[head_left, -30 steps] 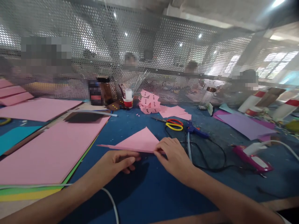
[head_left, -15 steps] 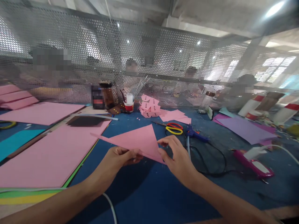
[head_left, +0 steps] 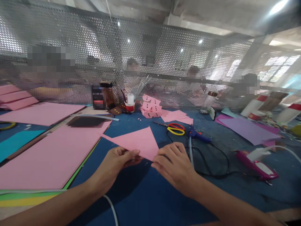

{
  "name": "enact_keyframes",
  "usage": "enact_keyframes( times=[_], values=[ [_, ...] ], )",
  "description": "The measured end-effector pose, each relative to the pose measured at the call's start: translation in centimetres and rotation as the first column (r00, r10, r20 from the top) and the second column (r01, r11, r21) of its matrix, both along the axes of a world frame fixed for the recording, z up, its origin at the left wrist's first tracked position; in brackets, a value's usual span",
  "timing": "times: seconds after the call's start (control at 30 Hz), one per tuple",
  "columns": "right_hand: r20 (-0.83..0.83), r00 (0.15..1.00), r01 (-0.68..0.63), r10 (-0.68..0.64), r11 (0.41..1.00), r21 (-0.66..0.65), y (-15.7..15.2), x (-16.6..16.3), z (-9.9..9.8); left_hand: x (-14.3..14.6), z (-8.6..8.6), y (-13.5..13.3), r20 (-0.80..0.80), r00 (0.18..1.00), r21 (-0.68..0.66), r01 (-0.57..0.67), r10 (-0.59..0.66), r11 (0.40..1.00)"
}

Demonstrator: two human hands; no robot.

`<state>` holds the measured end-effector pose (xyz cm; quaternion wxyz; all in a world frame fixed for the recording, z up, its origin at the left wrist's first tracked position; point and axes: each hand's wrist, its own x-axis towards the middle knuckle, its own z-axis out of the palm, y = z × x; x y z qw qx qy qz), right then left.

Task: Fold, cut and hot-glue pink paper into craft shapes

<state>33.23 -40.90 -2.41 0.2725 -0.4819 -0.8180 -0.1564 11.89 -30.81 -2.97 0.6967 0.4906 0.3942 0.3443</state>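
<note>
A folded piece of pink paper (head_left: 138,141), roughly triangular with a thin strip sticking out at its left, is held above the blue tabletop (head_left: 141,194). My left hand (head_left: 123,158) pinches its lower edge between thumb and fingers. At the paper's right corner, my right hand (head_left: 174,163) is closed, with fingertips and thumb pressed together on it. Just beyond the right hand lie scissors (head_left: 176,129) with red and yellow handles and a blue glue gun (head_left: 199,135).
Large pink sheets (head_left: 54,153) are stacked at left. Cut pink pieces (head_left: 151,106) with dark holes stand at the back, beside a red-and-white cup (head_left: 129,107). Purple sheets (head_left: 246,128) and a magenta power strip (head_left: 257,166) with cables lie at right. A perforated metal screen (head_left: 160,53) stands behind.
My right hand has closed from an open pinch onto the paper's right corner, moving slightly left. The paper's top point has shifted a little left; my left hand keeps its grip.
</note>
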Motion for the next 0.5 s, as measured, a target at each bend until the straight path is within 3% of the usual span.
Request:
enact_keyframes(
  times=[0.17, 0.5],
  values=[
    [0.175, 0.982, 0.081, -0.072, 0.996, -0.048, -0.23, 0.04, -0.23, 0.01, -0.23, -0.11, 0.005, 0.999, 0.022, 0.044, -0.044, 0.999],
    [0.230, 0.969, 0.092, -0.087, 0.996, -0.010, -0.49, -0.44, 0.01, 0.27, -0.54, -0.53, 0.040, 0.993, 0.002, 0.115, -0.115, 0.993]
  ],
)
